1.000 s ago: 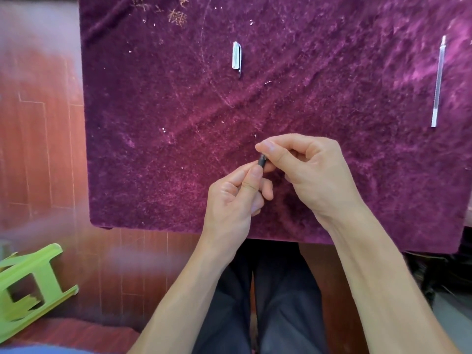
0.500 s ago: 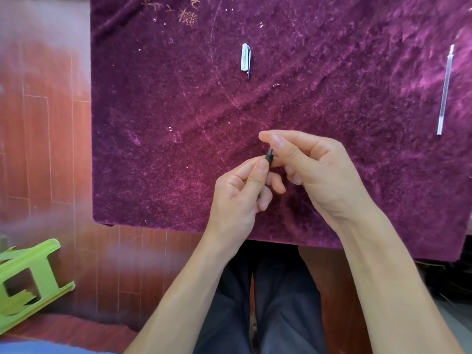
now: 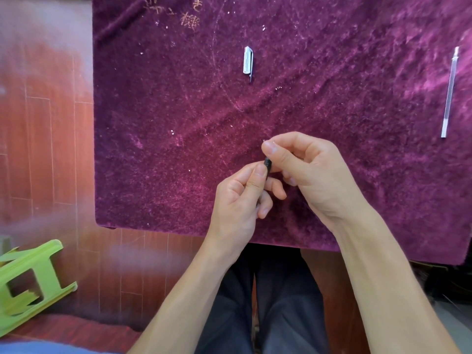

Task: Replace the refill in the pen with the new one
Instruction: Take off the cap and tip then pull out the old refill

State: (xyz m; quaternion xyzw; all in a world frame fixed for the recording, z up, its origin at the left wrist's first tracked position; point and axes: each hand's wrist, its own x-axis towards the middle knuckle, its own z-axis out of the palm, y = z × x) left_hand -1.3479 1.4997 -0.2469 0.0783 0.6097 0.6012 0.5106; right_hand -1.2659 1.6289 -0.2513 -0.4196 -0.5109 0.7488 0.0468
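The pen (image 3: 267,165), only a short dark end showing, is still pinched between the left hand (image 3: 238,200) and right hand (image 3: 310,175), fingertips closed on it as before, above the purple cloth (image 3: 178,139) near its front edge. Beyond the hands lies the cap (image 3: 248,61); far right, the refill (image 3: 449,94), both unmoved on the cloth.

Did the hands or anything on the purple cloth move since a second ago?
Hardly. Both hands, left hand and right hand, keep pinching the small black pen piece; nothing was picked up or dropped. The cap and refill lie untouched on the cloth.
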